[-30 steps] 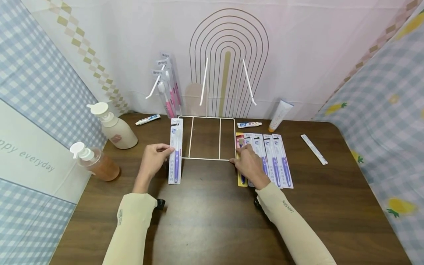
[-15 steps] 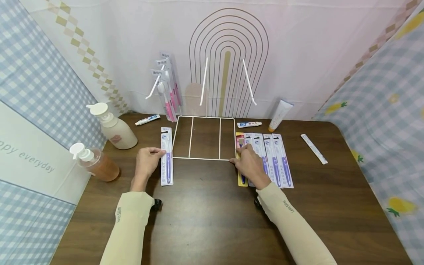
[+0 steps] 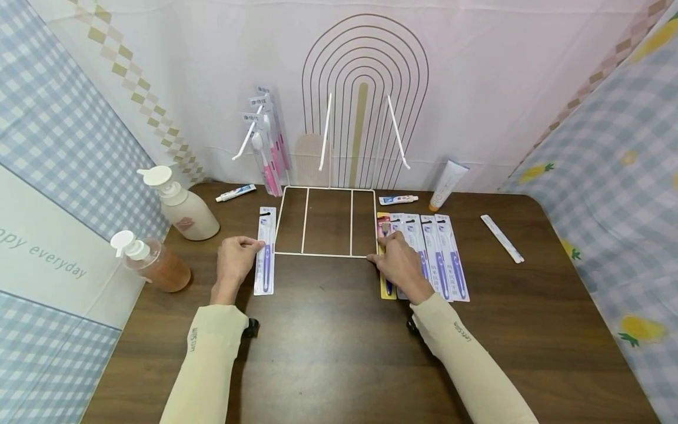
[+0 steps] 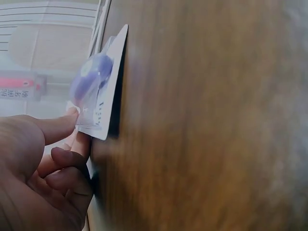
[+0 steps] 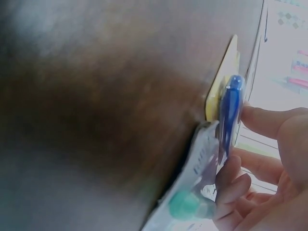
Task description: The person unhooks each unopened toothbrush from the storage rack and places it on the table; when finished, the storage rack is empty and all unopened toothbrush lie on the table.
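Note:
A purple toothbrush pack (image 3: 265, 250) lies flat on the brown table, just left of the white wire rack's base (image 3: 325, 254). My left hand (image 3: 235, 259) pinches the pack's left edge, and the left wrist view shows my thumb on the pack (image 4: 103, 91) with the fingers curled below it. My right hand (image 3: 398, 262) lies on a yellow-backed toothbrush pack (image 3: 385, 290) at the rack's front right corner. In the right wrist view the blue brush in its pack (image 5: 230, 110) sits between my thumb and curled fingers. Three more purple packs (image 3: 442, 256) lie in a row to the right.
Two pump bottles (image 3: 182, 203) (image 3: 153, 265) stand at the left. Pink toothbrush packs (image 3: 267, 147) hang on the rack's left hook. Small toothpaste tubes (image 3: 235, 192) (image 3: 398, 199), a leaning white tube (image 3: 447, 184) and a white stick (image 3: 502, 238) lie around the rack.
My left hand carried the purple pack leftward off the rack's edge and laid it flat on the table. The right hand has stayed where it was.

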A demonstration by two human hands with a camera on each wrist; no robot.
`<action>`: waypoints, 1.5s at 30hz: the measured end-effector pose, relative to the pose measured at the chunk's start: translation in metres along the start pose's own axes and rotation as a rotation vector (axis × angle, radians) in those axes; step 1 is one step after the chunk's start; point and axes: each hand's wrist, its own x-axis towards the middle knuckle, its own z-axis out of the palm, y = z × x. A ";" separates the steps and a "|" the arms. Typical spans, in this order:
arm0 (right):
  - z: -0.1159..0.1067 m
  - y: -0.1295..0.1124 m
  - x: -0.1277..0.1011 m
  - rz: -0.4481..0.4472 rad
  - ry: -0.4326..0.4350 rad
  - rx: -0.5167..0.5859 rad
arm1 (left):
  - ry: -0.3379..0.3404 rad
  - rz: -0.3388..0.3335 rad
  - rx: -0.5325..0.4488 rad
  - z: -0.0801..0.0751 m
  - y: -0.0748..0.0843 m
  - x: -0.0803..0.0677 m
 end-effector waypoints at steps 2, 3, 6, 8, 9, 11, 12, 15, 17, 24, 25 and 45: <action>0.000 0.001 0.000 -0.007 0.004 0.001 | 0.012 -0.001 -0.003 0.000 0.001 -0.001; 0.001 0.002 0.001 -0.010 0.006 0.003 | 0.016 -0.004 -0.005 0.000 0.002 -0.002; 0.008 0.010 0.007 -0.019 0.020 0.021 | 0.027 -0.007 -0.010 0.000 0.003 -0.003; 0.013 0.017 0.012 -0.023 0.025 0.027 | 0.032 -0.011 -0.008 0.000 0.003 -0.004; 0.016 0.021 0.015 -0.025 0.029 0.029 | 0.035 -0.013 -0.006 0.000 0.003 -0.004; 0.023 0.027 0.020 -0.028 0.034 0.024 | 0.042 -0.012 0.002 0.000 0.003 -0.005; 0.024 0.029 0.020 -0.030 0.035 0.015 | 0.044 -0.012 0.006 0.000 0.003 -0.005; 0.028 0.033 0.023 -0.037 0.042 0.002 | 0.046 -0.013 0.007 0.001 0.002 -0.005; 0.028 0.032 0.022 -0.039 0.041 0.005 | 0.046 -0.015 0.007 0.002 0.001 -0.005; 0.010 0.013 0.008 -0.025 0.024 0.023 | 0.038 0.001 0.043 0.000 0.011 -0.009; 0.009 0.012 0.007 -0.026 0.025 0.020 | 0.041 0.004 0.047 -0.002 0.017 -0.012; 0.020 0.022 0.014 -0.039 0.045 0.000 | 0.169 0.266 -0.399 -0.074 0.188 -0.011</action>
